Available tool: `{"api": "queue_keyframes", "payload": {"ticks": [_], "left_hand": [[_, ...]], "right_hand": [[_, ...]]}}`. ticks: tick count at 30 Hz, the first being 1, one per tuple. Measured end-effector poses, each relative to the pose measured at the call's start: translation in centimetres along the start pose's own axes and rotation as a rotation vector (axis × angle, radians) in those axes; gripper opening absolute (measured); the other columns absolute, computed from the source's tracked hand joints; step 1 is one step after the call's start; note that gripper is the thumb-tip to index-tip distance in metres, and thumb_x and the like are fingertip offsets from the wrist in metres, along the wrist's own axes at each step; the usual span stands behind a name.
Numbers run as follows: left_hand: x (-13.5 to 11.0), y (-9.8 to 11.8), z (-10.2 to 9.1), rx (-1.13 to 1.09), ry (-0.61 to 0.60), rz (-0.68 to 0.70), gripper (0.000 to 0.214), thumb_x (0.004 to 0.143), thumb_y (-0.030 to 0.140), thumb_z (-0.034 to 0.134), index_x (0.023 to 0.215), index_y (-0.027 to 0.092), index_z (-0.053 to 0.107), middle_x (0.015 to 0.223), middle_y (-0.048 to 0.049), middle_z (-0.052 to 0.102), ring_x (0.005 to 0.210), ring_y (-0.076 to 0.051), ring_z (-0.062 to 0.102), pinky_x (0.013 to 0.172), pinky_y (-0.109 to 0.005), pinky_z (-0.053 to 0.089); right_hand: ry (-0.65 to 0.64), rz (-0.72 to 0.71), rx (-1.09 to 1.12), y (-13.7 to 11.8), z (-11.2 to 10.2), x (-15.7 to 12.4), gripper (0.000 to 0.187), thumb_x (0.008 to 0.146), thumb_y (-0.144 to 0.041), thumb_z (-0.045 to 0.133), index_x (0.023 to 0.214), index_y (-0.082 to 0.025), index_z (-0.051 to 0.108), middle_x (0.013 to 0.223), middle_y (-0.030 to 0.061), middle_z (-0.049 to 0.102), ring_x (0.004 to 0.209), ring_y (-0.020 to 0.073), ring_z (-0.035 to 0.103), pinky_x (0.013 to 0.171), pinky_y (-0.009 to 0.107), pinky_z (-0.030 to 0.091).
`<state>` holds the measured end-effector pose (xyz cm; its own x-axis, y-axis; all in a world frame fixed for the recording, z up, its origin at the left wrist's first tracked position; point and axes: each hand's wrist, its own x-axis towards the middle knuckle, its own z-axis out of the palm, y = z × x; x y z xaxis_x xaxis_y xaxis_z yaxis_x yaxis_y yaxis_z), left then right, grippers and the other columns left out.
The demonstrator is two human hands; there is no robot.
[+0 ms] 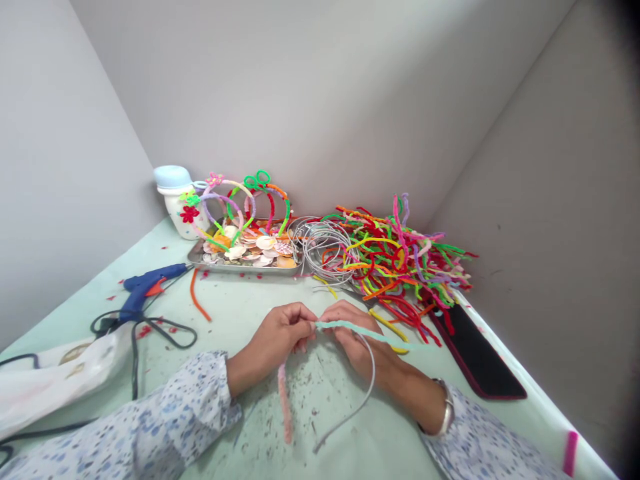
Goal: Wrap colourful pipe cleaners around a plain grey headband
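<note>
My left hand (280, 339) and my right hand (357, 340) meet at the middle of the table, fingertips pinched close together. A mint-green pipe cleaner (373, 332) runs from the fingertips rightward across the back of my right hand. From under that hand curves a grey wire (371, 387), its free end near the table's front. Below my left hand hangs a pink pipe cleaner (284, 403), upper part hidden by the fingers. My left fingers close on the wrapped wire where pink and mint seem to meet; the exact joint is hidden.
A metal tray (240, 268) of shells holds several pipe-cleaner rings (273, 200). Beside it lie a wire coil (327, 250) and a heap of pipe cleaners (400, 257). A blue glue gun (145, 290) with its cord, a white bottle (180, 207) and a black pad (483, 353) surround my hands.
</note>
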<state>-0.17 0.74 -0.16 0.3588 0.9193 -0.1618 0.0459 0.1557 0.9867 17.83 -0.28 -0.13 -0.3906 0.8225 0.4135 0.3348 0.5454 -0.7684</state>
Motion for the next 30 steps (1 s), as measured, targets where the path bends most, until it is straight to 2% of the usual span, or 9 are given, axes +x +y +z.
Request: {"api": "queue_keyframes", "payload": {"ticks": [5,10,18,30], "left_hand": [[-0.02,0.18,-0.15,0.0,-0.034,0.016,0.008,0.074,0.02,0.056,0.078,0.014,0.058,0.059,0.0027,0.057,0.044,-0.006,0.044,0.044,-0.018,0.034],[-0.02,0.56,-0.18,0.002,-0.041,-0.042,0.021,0.082,0.034,0.051,0.077,0.014,0.055,0.064,-0.0003,0.06,0.043,-0.006,0.047,0.044,-0.019,0.034],[0.09,0.56,-0.2,0.119,-0.048,-0.036,0.03,0.084,0.042,0.048,0.074,0.015,0.053,0.061,0.0004,0.058,0.042,-0.006,0.046,0.042,-0.018,0.031],[0.19,0.4,-0.23,0.162,-0.056,-0.02,0.031,0.081,0.045,0.053,0.073,0.015,0.053,0.063,0.0004,0.058,0.044,-0.007,0.047,0.042,-0.018,0.031]], "right_hand": [[0.036,0.027,-0.02,-0.01,0.2,-0.22,0.023,0.085,-0.009,0.041,0.084,-0.02,0.061,0.084,0.002,0.062,0.08,0.0155,0.058,0.077,0.028,0.044],[0.077,0.059,-0.075,0.11,0.44,-0.46,0.014,0.086,-0.013,0.045,0.084,-0.018,0.058,0.075,0.0009,0.061,0.071,0.0149,0.057,0.069,0.026,0.043],[0.016,-0.045,-0.113,0.24,0.5,-0.42,0.018,0.088,-0.013,0.04,0.085,-0.019,0.057,0.081,0.0028,0.059,0.08,0.0166,0.057,0.076,0.028,0.043],[0.04,0.075,-0.077,0.19,0.51,-0.65,0.019,0.088,-0.013,0.041,0.095,-0.02,0.057,0.086,0.0015,0.061,0.079,0.0153,0.058,0.075,0.028,0.043]]}}
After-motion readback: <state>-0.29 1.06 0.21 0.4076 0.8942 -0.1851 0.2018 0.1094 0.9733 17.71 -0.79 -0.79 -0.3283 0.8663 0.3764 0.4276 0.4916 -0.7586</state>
